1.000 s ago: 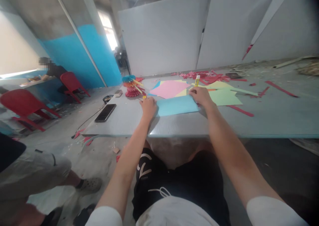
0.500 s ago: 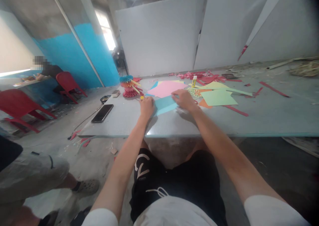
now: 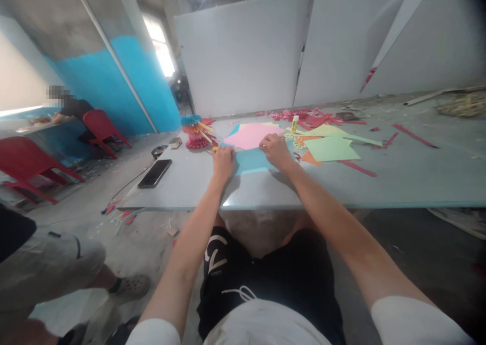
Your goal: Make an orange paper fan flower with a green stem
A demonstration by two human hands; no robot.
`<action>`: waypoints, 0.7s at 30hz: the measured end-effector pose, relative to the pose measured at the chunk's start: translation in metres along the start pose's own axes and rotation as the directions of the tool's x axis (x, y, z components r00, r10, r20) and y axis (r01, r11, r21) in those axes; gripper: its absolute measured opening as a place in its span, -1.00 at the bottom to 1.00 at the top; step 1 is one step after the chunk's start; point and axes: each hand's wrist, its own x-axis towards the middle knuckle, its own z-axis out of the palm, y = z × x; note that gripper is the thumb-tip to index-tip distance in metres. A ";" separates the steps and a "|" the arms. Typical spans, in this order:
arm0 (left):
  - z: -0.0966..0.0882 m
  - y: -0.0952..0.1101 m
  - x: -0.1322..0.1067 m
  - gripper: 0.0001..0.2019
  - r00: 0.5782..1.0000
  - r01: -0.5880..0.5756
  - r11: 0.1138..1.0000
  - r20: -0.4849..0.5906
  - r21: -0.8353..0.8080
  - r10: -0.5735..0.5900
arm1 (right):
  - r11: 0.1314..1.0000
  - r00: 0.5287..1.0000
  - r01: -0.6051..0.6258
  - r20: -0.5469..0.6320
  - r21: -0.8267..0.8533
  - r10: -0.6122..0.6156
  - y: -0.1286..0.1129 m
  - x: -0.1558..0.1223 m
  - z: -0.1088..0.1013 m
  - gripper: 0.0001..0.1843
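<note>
A sheet of blue paper [image 3: 252,161] lies between my hands near the front of the table, with part of it showing on the far side of my right wrist. My left hand [image 3: 224,161] is closed at the sheet's left edge, fingers curled. The fingers of my right hand [image 3: 276,151] are bent and pinched together at the far edge of the sheet. A small yellow piece [image 3: 215,148] shows just beyond my left fingers; whether they touch it is unclear. Pink paper [image 3: 250,135] lies right behind the blue sheet. The fingertips are partly hidden.
A yellow glue stick [image 3: 294,124] stands upright behind my right hand. Green paper [image 3: 334,148] and red strips [image 3: 357,168] lie to the right. A fringed colourful paper object [image 3: 197,135] and a phone [image 3: 155,174] are on the left. Another person [image 3: 72,107] sits far left.
The blue sheet has shifted and turned, so its near edge is more level and more of it shows right of my right hand. My right hand has bent further over it.
</note>
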 end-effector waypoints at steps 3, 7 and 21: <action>-0.003 -0.001 -0.001 -0.81 0.996 0.093 0.995 -0.019 0.042 -0.092 | 1.000 0.999 -0.027 -0.043 0.007 0.028 0.004 0.001 -0.001 -0.76; -0.009 -0.001 -0.002 -0.81 0.980 0.191 0.980 -0.068 0.054 -0.187 | 0.997 0.995 -0.076 -0.064 0.025 0.077 0.010 0.001 -0.007 -0.76; -0.006 -0.001 0.001 -0.80 0.967 0.247 0.964 -0.039 -0.099 -0.252 | 0.884 0.766 -0.402 -0.442 0.237 0.467 0.030 -0.007 -0.058 -0.56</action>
